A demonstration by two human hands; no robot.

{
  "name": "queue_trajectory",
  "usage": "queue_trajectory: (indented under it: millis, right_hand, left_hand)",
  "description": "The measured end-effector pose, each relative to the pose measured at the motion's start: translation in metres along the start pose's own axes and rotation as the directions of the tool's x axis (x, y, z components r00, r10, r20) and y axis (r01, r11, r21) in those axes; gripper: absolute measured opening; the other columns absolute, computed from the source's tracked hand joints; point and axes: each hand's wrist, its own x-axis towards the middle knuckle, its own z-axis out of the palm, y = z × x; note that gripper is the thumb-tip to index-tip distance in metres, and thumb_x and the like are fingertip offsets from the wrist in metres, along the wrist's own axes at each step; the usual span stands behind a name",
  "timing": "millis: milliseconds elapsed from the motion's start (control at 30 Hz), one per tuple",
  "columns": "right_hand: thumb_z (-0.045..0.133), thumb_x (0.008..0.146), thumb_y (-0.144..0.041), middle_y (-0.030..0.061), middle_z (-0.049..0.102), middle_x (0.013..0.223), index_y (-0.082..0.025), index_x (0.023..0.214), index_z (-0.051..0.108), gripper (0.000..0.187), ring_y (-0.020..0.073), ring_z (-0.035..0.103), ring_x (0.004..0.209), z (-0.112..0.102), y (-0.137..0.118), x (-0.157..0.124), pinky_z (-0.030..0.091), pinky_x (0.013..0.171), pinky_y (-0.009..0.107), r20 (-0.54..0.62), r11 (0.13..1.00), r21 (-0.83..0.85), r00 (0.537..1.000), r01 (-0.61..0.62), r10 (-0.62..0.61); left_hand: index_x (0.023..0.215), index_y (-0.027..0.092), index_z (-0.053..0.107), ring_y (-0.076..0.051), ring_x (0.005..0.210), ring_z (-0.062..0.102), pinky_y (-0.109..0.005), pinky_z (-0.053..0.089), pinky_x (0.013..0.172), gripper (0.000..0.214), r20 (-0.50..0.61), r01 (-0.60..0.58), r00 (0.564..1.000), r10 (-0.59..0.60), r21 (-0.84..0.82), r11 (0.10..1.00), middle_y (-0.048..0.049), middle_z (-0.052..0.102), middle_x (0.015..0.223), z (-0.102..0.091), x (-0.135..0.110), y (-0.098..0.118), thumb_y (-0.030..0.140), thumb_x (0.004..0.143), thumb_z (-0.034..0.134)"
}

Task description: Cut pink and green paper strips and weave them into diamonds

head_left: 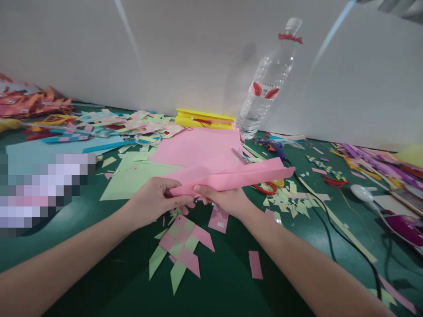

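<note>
A folded sheet of pink paper (238,174) is held up above the table between both hands. My left hand (158,200) pinches its left end, fingers curled underneath. My right hand (228,198) grips its lower edge near the middle, thumb on the near side. Below the hands lies a woven pink and green paper piece (180,242) with pointed strip ends. Flat pink paper (198,143) and green paper (122,178) lie behind. Scissors with orange-red handles (266,188) are partly hidden under the folded paper.
A clear plastic bottle (267,83) leans against the grey wall. A glue gun (271,145) trails a black cord (327,211) along the right. Green scraps (291,200), a yellow folded strip (205,118), woven strips (142,123) and a white-and-purple object (401,226) lie around.
</note>
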Motion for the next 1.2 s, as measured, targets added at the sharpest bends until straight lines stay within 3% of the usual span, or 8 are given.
queue_trajectory:
  millis: [133,267,467,667,833,967,1100,1200]
  right_hand:
    - [0.060,0.074,-0.057,-0.0040,0.053,0.051,-0.020,0.055,0.060,0.042,0.0077,0.046,0.047,-0.008,0.000,0.001,0.041,0.050,0.021,0.046,1.000,0.003,0.999,-0.029,0.028]
    - [0.059,0.075,-0.057,-0.0044,0.051,0.046,-0.020,0.055,0.064,0.042,0.0081,0.048,0.045,-0.016,0.006,0.004,0.044,0.051,0.021,-0.029,1.000,-0.008,0.999,-0.025,0.025]
    - [0.063,0.074,-0.054,0.0045,0.070,0.067,-0.017,0.060,0.066,0.039,0.0105,0.060,0.051,-0.036,0.012,0.013,0.049,0.054,0.023,-0.196,0.999,0.049,0.980,0.016,-0.006]
    - [0.065,0.073,-0.052,0.0045,0.065,0.052,-0.015,0.056,0.062,0.041,0.0101,0.055,0.040,-0.054,0.018,0.019,0.047,0.044,0.024,-0.259,0.979,0.158,0.962,0.130,-0.086]
    - [0.072,0.067,-0.046,0.0065,0.070,0.061,-0.013,0.065,0.066,0.033,0.0126,0.061,0.043,-0.058,0.026,0.022,0.052,0.044,0.025,-0.322,0.974,0.187,0.945,0.131,-0.065]
    - [0.074,0.065,-0.044,0.0078,0.073,0.067,-0.013,0.077,0.069,0.034,0.0191,0.070,0.061,-0.057,0.028,0.023,0.058,0.055,0.027,-0.350,0.966,0.245,0.937,0.079,0.012]
    - [0.076,0.064,-0.042,0.0093,0.073,0.073,-0.013,0.078,0.068,0.034,0.0216,0.072,0.068,-0.053,0.023,0.023,0.061,0.066,0.031,-0.348,0.944,0.325,0.935,0.056,0.065]
    - [0.076,0.064,-0.040,0.0100,0.073,0.074,-0.012,0.078,0.068,0.032,0.0224,0.072,0.070,-0.050,0.021,0.022,0.061,0.071,0.034,-0.302,0.922,0.385,0.950,0.048,0.077]
  left_hand:
    - [0.064,0.017,0.068,-0.014,0.045,0.059,-0.017,0.035,0.036,0.023,0.001,-0.022,1.000,0.022,0.046,0.999,-0.0053,0.069,0.057,-0.003,0.000,-0.001,0.038,0.070,0.068]
    - [0.060,0.017,0.065,-0.016,0.049,0.063,-0.018,0.037,0.035,0.025,-0.035,-0.004,0.999,0.005,0.031,1.000,-0.0083,0.072,0.068,-0.006,0.005,-0.004,0.040,0.068,0.070]
    - [0.059,0.016,0.067,-0.012,0.036,0.053,-0.020,0.041,0.034,0.022,-0.107,0.054,0.993,-0.054,-0.001,0.999,-0.0055,0.069,0.055,-0.014,0.007,-0.004,0.036,0.061,0.075]
    - [0.061,0.016,0.069,-0.013,0.037,0.055,-0.023,0.046,0.038,0.025,-0.133,0.071,0.989,-0.058,0.094,0.993,-0.0061,0.069,0.056,-0.022,0.006,-0.001,0.040,0.064,0.072]
    - [0.069,0.018,0.073,-0.015,0.051,0.060,-0.021,0.044,0.044,0.025,-0.155,0.009,0.988,0.024,0.209,0.978,-0.0039,0.069,0.057,-0.034,0.012,-0.014,0.043,0.068,0.070]
    - [0.072,0.017,0.073,-0.013,0.051,0.057,-0.023,0.047,0.051,0.025,-0.182,0.035,0.983,-0.021,0.076,0.997,-0.0021,0.063,0.050,-0.043,0.018,-0.026,0.042,0.069,0.070]
    - [0.070,0.014,0.072,-0.010,0.049,0.054,-0.025,0.050,0.054,0.027,-0.265,0.098,0.957,-0.117,-0.081,0.992,-0.0085,0.071,0.069,-0.044,0.021,-0.028,0.041,0.068,0.072]
    - [0.068,0.014,0.072,-0.010,0.048,0.052,-0.022,0.049,0.049,0.026,-0.331,0.081,0.936,-0.117,-0.119,0.990,-0.0111,0.073,0.076,-0.042,0.020,-0.026,0.040,0.066,0.076]
